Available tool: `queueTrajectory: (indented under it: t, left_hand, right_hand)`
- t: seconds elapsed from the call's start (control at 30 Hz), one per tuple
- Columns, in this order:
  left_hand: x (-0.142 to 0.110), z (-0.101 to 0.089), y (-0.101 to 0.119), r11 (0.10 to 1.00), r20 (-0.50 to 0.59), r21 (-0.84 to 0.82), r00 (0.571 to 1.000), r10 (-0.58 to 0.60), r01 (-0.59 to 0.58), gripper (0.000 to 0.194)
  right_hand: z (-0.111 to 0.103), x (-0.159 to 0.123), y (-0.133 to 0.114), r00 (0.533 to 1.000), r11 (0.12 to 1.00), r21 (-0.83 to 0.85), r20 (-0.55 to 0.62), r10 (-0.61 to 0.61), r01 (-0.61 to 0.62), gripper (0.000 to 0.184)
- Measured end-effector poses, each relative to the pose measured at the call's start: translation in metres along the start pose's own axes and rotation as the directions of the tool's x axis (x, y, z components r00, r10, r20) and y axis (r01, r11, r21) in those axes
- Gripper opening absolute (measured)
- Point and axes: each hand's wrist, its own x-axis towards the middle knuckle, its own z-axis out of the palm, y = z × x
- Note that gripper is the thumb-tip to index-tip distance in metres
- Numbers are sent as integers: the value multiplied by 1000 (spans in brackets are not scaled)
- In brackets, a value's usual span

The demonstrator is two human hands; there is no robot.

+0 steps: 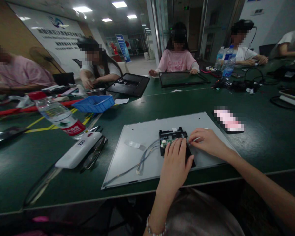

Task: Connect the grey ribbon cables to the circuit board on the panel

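A black plastic housing with a green circuit board (164, 143) lies on a flat grey-white panel (135, 131). My left hand (175, 160) rests over the housing, its fingers stretched out and lying flat on the board area, hiding part of it. At the housing's right edge, my right hand (207, 142) has its thumb and fingertips pinched together; whatever is between them is too small to tell. Thin grey-blue cables (144, 157) run from the housing's left side across the panel. A strip of clear tape (135, 145) lies left of them.
Left of the panel are a white power bank (80, 149), glasses (94, 154) and a tilted water bottle (61, 114). Behind stands a blue tray (94, 104). A phone (228, 120) lies right of the panel. Several people sit around the green table (267, 137), one holding a black frame (184, 84).
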Motion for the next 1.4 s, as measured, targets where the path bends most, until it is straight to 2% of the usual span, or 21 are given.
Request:
queueTrajectory:
  t: [0.17,0.37,0.63,0.87,1.0,1.2,1.4]
  left_hand:
    - [1,-3,1,1000,9,21,1000,20,-20,40]
    - [1,-4,2,1000,16,10,1000,7,-7,37]
    - [1,-4,2,1000,22,14,1000,4,-5,38]
    - [1,-3,3,1000,30,0,1000,1,-1,43]
    - [-1,-3,2,999,5,-47,1000,-13,14,49]
    - [-4,-4,-3,991,-97,-122,993,-73,61,48]
    - [-4,-3,-4,989,-112,-136,991,-75,60,46]
  right_hand:
    - [-1,-1,-1,999,998,-65,34,-6,8,17]
    - [-4,-4,-1,996,999,36,86,6,-9,15]
    - [-8,-4,2,993,999,30,115,19,-23,17]
    - [-9,-2,3,987,999,40,158,18,-25,13]
    - [-8,-2,7,983,999,17,180,25,-28,13]
    - [-4,-3,11,983,995,2,160,94,-96,20]
    - [1,-2,9,987,996,28,138,78,-83,14]
